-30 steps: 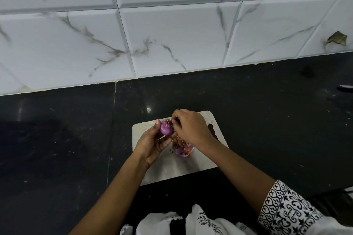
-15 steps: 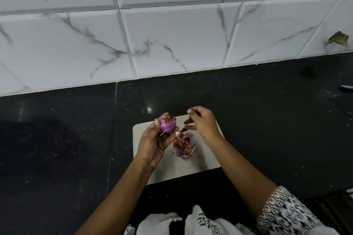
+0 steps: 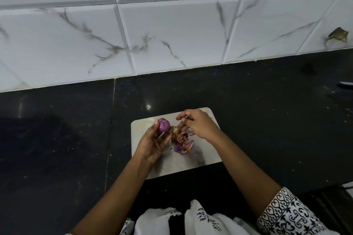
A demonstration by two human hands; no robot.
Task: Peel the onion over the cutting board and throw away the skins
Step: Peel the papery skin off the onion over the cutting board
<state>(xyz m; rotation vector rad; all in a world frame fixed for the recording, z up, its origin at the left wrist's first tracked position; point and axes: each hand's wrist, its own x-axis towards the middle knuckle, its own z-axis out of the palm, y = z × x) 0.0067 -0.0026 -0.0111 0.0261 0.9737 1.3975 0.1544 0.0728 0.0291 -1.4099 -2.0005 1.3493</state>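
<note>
We see the left hand (image 3: 152,144) raised over the pale cutting board (image 3: 191,162), its fingers curled around a small purple onion (image 3: 164,125) that sits at the fingertips, mostly bare and glossy. Just beside it, the right hand (image 3: 198,125) hovers over the far part of the board, fingers loosely bent and close together; whether a scrap of skin is pinched between them we cannot tell. Below and between the two hands, a small heap of skins (image 3: 181,142), brown and purple, lies on the board. The board rests on a dark worktop (image 3: 57,139) in front of a white marbled tile wall (image 3: 172,34).
</note>
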